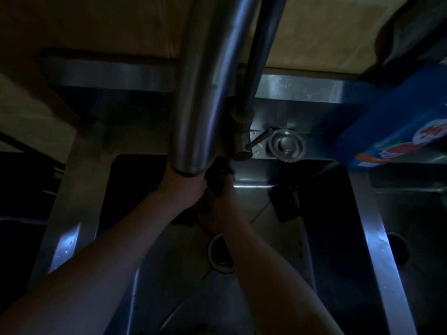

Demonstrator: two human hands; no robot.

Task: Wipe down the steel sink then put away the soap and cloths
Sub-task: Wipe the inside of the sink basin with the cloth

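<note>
Head: right hand [214, 204] grip around cloth [219, 178]

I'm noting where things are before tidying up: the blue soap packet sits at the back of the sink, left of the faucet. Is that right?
No. The head view shows the blue soap packet at the back of the sink, right of the faucet, not left.

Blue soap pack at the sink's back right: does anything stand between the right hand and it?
Yes. The right hand grips a dark cloth just below the faucet base. Between it and the blue soap pack, the faucet lever and a round steel fitting stand along the back ledge. A path over the open basin looks free.
</note>
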